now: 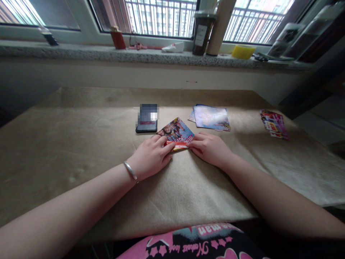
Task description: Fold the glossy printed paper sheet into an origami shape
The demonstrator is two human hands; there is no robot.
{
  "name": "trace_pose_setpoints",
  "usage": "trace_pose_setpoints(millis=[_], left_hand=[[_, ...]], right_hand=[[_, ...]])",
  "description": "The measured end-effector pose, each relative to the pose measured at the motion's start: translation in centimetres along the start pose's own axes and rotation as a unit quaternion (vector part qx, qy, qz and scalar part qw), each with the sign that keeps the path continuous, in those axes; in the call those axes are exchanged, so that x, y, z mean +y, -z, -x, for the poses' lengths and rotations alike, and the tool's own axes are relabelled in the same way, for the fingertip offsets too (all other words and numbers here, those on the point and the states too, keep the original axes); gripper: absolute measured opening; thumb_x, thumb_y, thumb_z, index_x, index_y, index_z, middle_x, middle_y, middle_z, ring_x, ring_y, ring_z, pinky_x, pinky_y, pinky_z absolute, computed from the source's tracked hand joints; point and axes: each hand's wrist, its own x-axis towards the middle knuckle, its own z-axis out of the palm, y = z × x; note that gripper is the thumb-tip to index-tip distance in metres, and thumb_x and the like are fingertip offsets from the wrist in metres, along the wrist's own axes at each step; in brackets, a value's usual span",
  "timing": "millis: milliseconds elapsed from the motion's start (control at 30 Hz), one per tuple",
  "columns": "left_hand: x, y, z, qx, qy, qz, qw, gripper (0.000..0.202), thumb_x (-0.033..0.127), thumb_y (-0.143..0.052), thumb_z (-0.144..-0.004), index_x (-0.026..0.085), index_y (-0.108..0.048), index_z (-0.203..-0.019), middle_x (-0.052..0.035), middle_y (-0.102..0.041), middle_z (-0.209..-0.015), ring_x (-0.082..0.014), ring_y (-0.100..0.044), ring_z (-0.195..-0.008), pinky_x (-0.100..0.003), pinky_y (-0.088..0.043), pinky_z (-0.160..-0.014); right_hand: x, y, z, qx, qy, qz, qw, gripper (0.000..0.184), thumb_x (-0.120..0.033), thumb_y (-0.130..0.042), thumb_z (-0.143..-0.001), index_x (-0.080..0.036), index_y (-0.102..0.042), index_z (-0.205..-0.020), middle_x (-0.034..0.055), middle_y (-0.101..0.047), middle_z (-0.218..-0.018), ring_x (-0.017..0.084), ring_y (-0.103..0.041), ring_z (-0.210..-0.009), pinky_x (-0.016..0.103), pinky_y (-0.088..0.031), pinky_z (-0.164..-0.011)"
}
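Observation:
A colourful printed sheet of paper (176,128) lies on the table in front of me, one corner pointing away. Along its near side runs a folded strip (180,145) with an orange-red and white face. My left hand (152,153), a silver bangle on its wrist, has its fingers closed over the strip's left end, thumb on the near side. At the strip's right end, my right hand (208,145) pinches the paper between thumb and fingers. Parts of the sheet are hidden under both hands.
A phone (147,122), partly pixelated, lies beyond my left hand. More printed sheets (212,117) are stacked loosely beyond my right hand. Folded colourful papers (275,124) sit near the table's right edge. Behind, the windowsill (161,55) bears a lidded container (201,34) and yellow tape (243,52).

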Motion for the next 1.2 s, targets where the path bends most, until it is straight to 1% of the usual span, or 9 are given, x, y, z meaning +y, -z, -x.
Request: trace_pose_setpoints(millis=[133,300,500,567,700,933,1033,1100,1200], left_hand=[[0.1,-0.2,0.0,0.007,-0.011,0.002,1.0,0.034,0.03,-0.046,-0.091,0.015,-0.058,-0.119,-0.0122,-0.058,-0.111,-0.026,-0.05,-0.107,-0.042,-0.043,-0.097],[0.1,-0.2,-0.2,-0.023,-0.027,0.008,0.999,0.035,0.028,-0.041,-0.094,0.011,-0.056,-0.119,-0.0114,-0.059,-0.106,-0.0248,-0.051,-0.1,-0.04,-0.044,-0.093],[0.0,-0.2,-0.3,-0.03,-0.029,0.008,0.999,0.037,0.032,-0.041,-0.094,0.011,-0.055,-0.12,-0.0117,-0.059,-0.104,-0.025,-0.05,-0.099,-0.04,-0.044,-0.092],[0.0,-0.2,-0.2,-0.03,-0.029,0.008,0.999,0.038,0.034,-0.042,-0.093,0.013,-0.054,-0.123,-0.0117,-0.058,-0.103,-0.025,-0.05,-0.098,-0.04,-0.045,-0.091],[0.0,-0.3,-0.1,-0.033,-0.029,0.003,0.999,0.038,0.035,-0.046,-0.092,0.02,-0.053,-0.125,-0.0107,-0.056,-0.103,-0.0252,-0.051,-0.098,-0.042,-0.044,-0.09],[0.1,-0.4,0.1,-0.025,-0.008,0.016,1.0,0.039,0.038,-0.048,-0.09,0.023,-0.054,-0.125,-0.0116,-0.054,-0.11,-0.0283,-0.049,-0.106,-0.047,-0.043,-0.095],[0.1,-0.6,0.1,-0.011,-0.015,0.021,1.0,0.039,0.036,-0.048,-0.09,0.02,-0.054,-0.125,-0.0123,-0.052,-0.12,-0.0298,-0.045,-0.115,-0.047,-0.04,-0.1],[0.1,-0.7,0.0,-0.009,-0.036,0.027,0.999,0.04,0.034,-0.048,-0.091,0.015,-0.054,-0.125,-0.0127,-0.052,-0.123,-0.0292,-0.043,-0.118,-0.044,-0.039,-0.103],[0.1,-0.6,-0.2,-0.031,-0.062,0.044,0.997,0.044,0.034,-0.047,-0.091,0.008,-0.051,-0.127,-0.0133,-0.055,-0.122,-0.0274,-0.045,-0.115,-0.041,-0.039,-0.104]], right_hand=[[-0.3,0.3,0.0,-0.009,0.004,0.02,1.0,0.023,-0.026,-0.049,-0.092,-0.023,-0.071,-0.087,0.0031,-0.066,-0.082,0.016,-0.054,-0.077,0.027,-0.035,-0.062],[-0.6,0.5,-0.1,-0.017,0.008,0.042,0.999,0.022,-0.026,-0.05,-0.092,-0.022,-0.071,-0.087,0.0032,-0.065,-0.08,0.016,-0.054,-0.077,0.028,-0.034,-0.061],[0.0,0.1,0.0,-0.005,0.009,0.004,1.0,0.022,-0.025,-0.05,-0.092,-0.022,-0.072,-0.089,0.004,-0.066,-0.085,0.017,-0.055,-0.081,0.027,-0.039,-0.066],[0.1,-0.1,0.0,-0.001,0.003,-0.02,1.0,0.022,-0.025,-0.05,-0.092,-0.022,-0.072,-0.09,0.0042,-0.067,-0.086,0.016,-0.056,-0.082,0.027,-0.04,-0.068],[0.4,-0.3,0.0,0.003,-0.017,-0.069,0.997,0.021,-0.026,-0.052,-0.091,-0.023,-0.072,-0.093,0.0044,-0.067,-0.09,0.016,-0.058,-0.085,0.028,-0.043,-0.073],[0.5,-0.5,0.0,0.011,-0.025,-0.105,0.994,0.02,-0.026,-0.053,-0.09,-0.021,-0.072,-0.092,0.0052,-0.067,-0.091,0.016,-0.059,-0.085,0.029,-0.046,-0.075],[0.5,-0.6,0.0,0.012,-0.02,-0.102,0.994,0.021,-0.026,-0.052,-0.09,-0.02,-0.072,-0.092,0.0056,-0.067,-0.091,0.017,-0.058,-0.085,0.03,-0.046,-0.076],[0.5,-0.6,0.0,0.01,-0.017,-0.098,0.995,0.021,-0.025,-0.052,-0.09,-0.02,-0.072,-0.092,0.0059,-0.067,-0.09,0.017,-0.058,-0.086,0.03,-0.046,-0.076],[0.4,-0.5,0.0,0.006,-0.014,-0.091,0.996,0.022,-0.025,-0.051,-0.09,-0.02,-0.071,-0.092,0.0063,-0.066,-0.09,0.018,-0.057,-0.086,0.03,-0.045,-0.076]])
